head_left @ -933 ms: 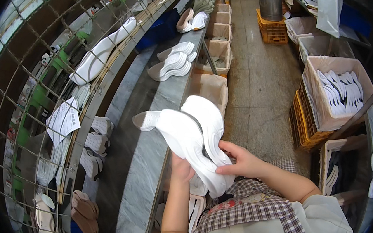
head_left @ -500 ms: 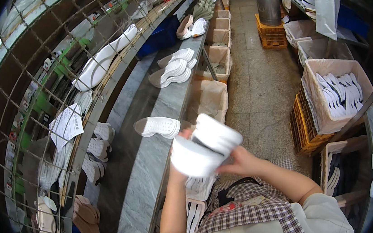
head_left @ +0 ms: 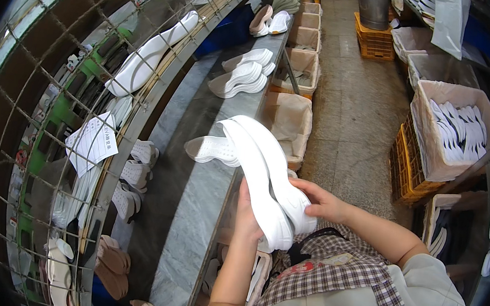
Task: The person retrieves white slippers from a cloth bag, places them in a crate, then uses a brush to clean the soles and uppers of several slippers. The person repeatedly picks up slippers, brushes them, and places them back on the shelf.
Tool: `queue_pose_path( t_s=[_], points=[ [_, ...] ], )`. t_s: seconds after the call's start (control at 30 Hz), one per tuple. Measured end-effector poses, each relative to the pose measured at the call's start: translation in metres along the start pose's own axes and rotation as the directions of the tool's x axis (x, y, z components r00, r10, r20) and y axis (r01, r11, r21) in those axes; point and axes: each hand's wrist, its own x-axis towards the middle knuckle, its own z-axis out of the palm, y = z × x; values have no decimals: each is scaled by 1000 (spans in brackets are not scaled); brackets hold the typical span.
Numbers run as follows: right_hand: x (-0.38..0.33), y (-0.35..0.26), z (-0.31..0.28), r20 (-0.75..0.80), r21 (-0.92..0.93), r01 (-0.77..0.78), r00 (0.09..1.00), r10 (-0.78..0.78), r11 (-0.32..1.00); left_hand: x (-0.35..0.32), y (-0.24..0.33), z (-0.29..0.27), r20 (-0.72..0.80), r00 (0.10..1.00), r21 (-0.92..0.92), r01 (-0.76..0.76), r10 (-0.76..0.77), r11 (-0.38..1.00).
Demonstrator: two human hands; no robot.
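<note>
Two white shoe soles [head_left: 259, 184] are held side by side in front of me, tilted, over the edge of the marble-topped bench [head_left: 189, 231]. My left hand [head_left: 246, 213] grips them from the left and below, its fingers mostly hidden behind the nearer sole. On the other side, my right hand [head_left: 324, 203] has its fingers and thumb closed on the heel end of the right sole. Just beyond them, another white sole with small holes [head_left: 212, 149] lies on the bench, partly covered by the held pair. Farther along is a small stack of white soles [head_left: 243, 81].
Wire mesh [head_left: 52, 109] rises at the left, with a paper sheet [head_left: 94, 143] and a long white sole [head_left: 154, 54] behind it. Lined bins [head_left: 287, 124] line the bench's right side. Across the aisle, a lined crate of white soles [head_left: 456, 127] sits on yellow crates [head_left: 408, 164].
The soles in my hands have turned from a blurred bundle to lengthwise, toe ends pointing away and spread side by side. My view has shifted slightly.
</note>
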Motion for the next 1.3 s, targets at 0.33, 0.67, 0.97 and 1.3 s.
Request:
queue_pose_path(
  t_s=[0.33,0.67,0.97,1.3],
  points=[
    [2,-22,22,64,-718,277,940,-336,638,-1,-10,-41,-217,966,329,-64,141,942],
    [31,-55,56,225,-593,338,941,-253,731,-10,-31,-51,202,970,-532,-7,135,847],
    [37,-45,60,220,-573,362,932,-288,735,-10,-24,-51,178,974,-679,16,143,734],
    [32,-60,82,60,-921,118,985,-164,371,-20,-24,-62,172,984,-366,105,-43,925]
  ],
)
